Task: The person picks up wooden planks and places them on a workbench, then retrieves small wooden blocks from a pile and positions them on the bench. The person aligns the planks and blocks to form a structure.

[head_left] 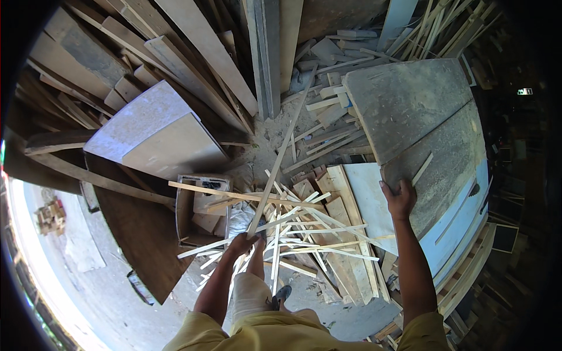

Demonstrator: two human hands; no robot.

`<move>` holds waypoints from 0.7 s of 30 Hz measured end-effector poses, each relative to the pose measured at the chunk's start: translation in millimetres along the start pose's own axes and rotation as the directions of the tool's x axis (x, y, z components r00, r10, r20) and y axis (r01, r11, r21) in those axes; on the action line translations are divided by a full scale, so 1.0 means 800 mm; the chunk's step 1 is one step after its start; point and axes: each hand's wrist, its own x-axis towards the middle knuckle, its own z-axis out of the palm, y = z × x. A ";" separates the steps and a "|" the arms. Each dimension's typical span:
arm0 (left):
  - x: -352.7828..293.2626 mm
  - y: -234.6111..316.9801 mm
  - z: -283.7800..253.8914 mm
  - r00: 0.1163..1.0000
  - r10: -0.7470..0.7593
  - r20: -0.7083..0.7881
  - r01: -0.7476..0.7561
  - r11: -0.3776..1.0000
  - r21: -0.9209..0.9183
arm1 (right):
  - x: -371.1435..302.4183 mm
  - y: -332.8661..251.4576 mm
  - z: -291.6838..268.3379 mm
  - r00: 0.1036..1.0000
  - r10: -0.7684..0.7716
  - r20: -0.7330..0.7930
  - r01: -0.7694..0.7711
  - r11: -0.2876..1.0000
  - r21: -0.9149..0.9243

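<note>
My left hand [239, 243] is closed round the near end of a long, thin wooden strip [285, 142], which slants away and up over the heap of offcuts. My right hand [401, 200] is at the left edge of a dusty grey worktop [410, 117]. Its fingers are curled against a short, pale wooden stick [422, 169] that points away over the worktop; the grip itself is partly hidden. Below and between the hands lies a loose pile of pale thin strips [316, 231], crossing one another at many angles.
Wide planks [351, 245] lie under the strips. An open wooden box [186, 210] with scraps stands left of them. Tall boards [205, 52] lean at the back left, near a white panel [149, 117]. Offcuts [331, 52] are heaped behind. A dark curved board [140, 234] stands at left.
</note>
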 end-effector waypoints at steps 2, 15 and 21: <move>-0.001 -0.001 0.021 1.000 0.024 0.003 -0.023 0.999 -0.035 | 0.002 0.004 -0.001 1.000 -0.010 -0.006 0.009 1.000 -0.022; -0.001 -0.007 0.047 0.986 0.136 -0.097 -0.156 0.955 -0.252 | 0.001 0.008 -0.003 0.997 -0.063 -0.042 0.060 0.995 -0.084; 0.007 -0.001 0.056 0.985 0.096 -0.143 -0.108 0.991 -0.074 | -0.002 0.009 -0.002 0.999 -0.039 -0.032 0.036 0.995 -0.097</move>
